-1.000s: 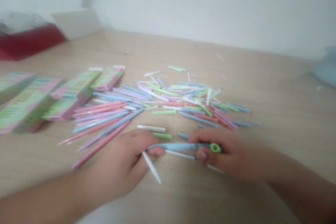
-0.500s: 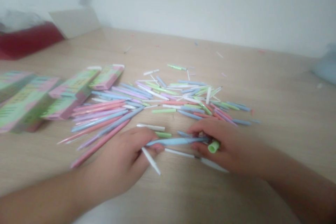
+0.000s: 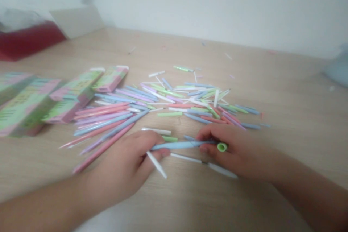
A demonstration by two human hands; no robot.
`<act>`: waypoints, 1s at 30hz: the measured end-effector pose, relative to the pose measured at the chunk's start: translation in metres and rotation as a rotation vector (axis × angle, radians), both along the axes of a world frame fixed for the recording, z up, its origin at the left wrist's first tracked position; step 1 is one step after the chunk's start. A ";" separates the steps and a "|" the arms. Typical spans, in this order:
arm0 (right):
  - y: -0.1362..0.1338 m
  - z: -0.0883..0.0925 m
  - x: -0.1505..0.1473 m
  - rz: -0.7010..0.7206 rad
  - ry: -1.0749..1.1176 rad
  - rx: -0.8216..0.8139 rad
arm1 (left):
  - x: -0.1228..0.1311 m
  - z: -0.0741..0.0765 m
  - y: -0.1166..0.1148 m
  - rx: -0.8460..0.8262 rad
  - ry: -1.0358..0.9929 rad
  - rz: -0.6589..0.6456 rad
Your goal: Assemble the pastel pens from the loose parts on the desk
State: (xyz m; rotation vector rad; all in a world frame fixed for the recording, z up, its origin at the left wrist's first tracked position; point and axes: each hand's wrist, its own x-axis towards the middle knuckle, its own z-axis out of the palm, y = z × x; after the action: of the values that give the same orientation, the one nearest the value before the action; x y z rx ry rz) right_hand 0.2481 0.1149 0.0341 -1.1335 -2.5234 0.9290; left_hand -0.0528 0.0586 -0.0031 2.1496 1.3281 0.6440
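My left hand (image 3: 133, 161) pinches the thick end of a light-blue pen (image 3: 179, 145) between thumb and fingers. A white pointed piece (image 3: 157, 165) sticks out below the same hand. My right hand (image 3: 239, 154) is closed on the pen's slimmer dark-blue end. Out of the right hand's grasp pokes a hollow green tube (image 3: 222, 147), its open end facing me. Beneath the hands, on the table, lies a thin white refill-like stick (image 3: 186, 158) with a white pen part (image 3: 221, 170) at its right end. Slight blur hides the fingertip details.
Long pastel pens (image 3: 108, 119) lie fanned out on the left. Shorter pen parts and white sticks (image 3: 198, 96) are heaped at the centre. Printed pink-and-green boxes (image 3: 24, 105) stand at far left, before a red box (image 3: 32, 41). A bluish object (image 3: 337, 69) sits at the right edge.
My right hand has shifted very slightly and the green tube has turned a little, showing its opening more roundly. My left hand keeps its hold.
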 end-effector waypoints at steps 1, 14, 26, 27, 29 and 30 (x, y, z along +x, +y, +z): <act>0.000 -0.001 -0.001 -0.003 -0.013 -0.004 | 0.000 0.000 0.000 0.002 -0.004 -0.004; -0.003 -0.001 -0.009 0.153 -0.177 0.127 | 0.003 -0.002 0.003 -0.003 0.004 -0.010; 0.035 -0.023 0.016 0.022 -0.406 0.548 | 0.007 0.010 -0.004 -0.012 0.094 0.036; 0.035 -0.024 0.015 -0.006 -0.403 0.560 | 0.007 0.011 -0.003 -0.011 0.089 0.016; 0.032 -0.022 0.013 -0.086 -0.391 0.578 | 0.007 0.013 -0.002 -0.010 0.080 -0.021; 0.031 -0.020 0.012 -0.130 -0.389 0.586 | 0.007 0.013 -0.002 -0.014 0.079 -0.034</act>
State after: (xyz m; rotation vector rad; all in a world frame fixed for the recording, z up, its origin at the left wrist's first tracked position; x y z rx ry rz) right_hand 0.2604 0.1456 0.0137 -1.3362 -2.6826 -0.0921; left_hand -0.0454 0.0567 0.0101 2.2017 1.3298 0.5405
